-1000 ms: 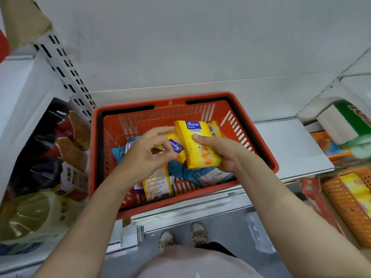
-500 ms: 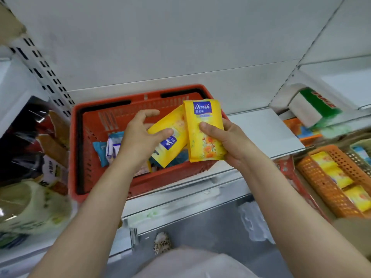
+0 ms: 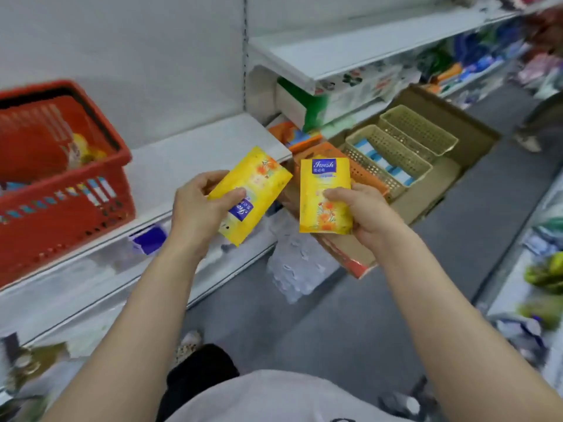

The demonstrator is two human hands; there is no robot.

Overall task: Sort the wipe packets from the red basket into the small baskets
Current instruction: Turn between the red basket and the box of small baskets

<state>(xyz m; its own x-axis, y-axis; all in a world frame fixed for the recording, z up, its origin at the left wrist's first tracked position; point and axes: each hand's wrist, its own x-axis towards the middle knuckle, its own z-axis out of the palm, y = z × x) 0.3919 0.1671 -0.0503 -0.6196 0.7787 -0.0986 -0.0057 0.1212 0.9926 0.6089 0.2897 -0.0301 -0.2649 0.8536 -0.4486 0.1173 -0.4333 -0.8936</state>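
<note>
Each hand's grip holds one flat yellow flower-printed wipe packet: the left hand (image 3: 198, 208) pinches a tilted one (image 3: 256, 184), the right hand (image 3: 362, 208) an upright one (image 3: 323, 190). The red plastic basket (image 3: 61, 214) sits on the white shelf (image 3: 189, 159) to the left; the small olive mesh baskets (image 3: 393, 147) and an orange one (image 3: 362, 175) lie in a cardboard box (image 3: 451, 178) ahead.

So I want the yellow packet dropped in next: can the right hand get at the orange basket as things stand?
Probably yes. The right hand, holding a yellow packet, hovers just before the orange basket, with nothing visible between; its open top is mostly hidden behind the packet.
</note>
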